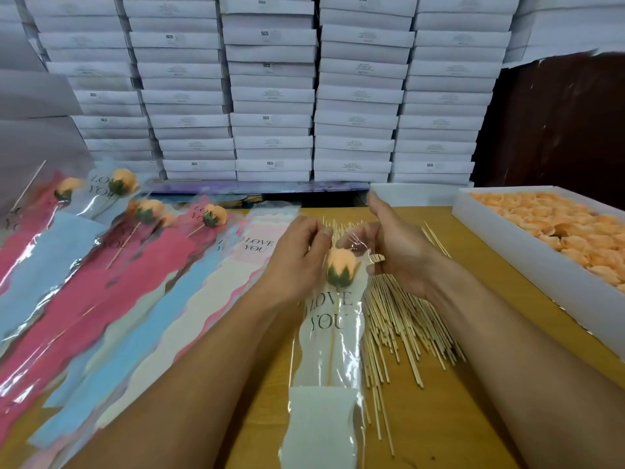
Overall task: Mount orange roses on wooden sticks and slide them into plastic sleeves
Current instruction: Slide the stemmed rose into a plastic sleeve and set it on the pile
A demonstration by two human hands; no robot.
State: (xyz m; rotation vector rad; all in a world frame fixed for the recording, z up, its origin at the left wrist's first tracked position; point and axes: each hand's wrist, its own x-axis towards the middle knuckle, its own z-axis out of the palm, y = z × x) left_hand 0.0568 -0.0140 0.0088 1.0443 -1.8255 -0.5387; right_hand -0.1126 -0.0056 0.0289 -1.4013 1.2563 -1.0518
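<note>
An orange rose (341,268) with green sepals sits on a wooden stick inside a clear plastic sleeve (326,360) printed "LOVE YOU", which hangs down over the table between my hands. My left hand (296,257) pinches the sleeve's top edge on the left of the rose. My right hand (395,252) pinches the sleeve's top edge on the right, holding the mouth apart. A pile of loose wooden sticks (402,319) lies under and to the right of the sleeve.
A white tray (527,258) full of orange rose heads (568,228) stands at the right. Finished sleeved roses (145,211) and several empty coloured sleeves (135,299) lie fanned at the left. Stacked white boxes (270,96) form a wall behind the wooden table (473,418).
</note>
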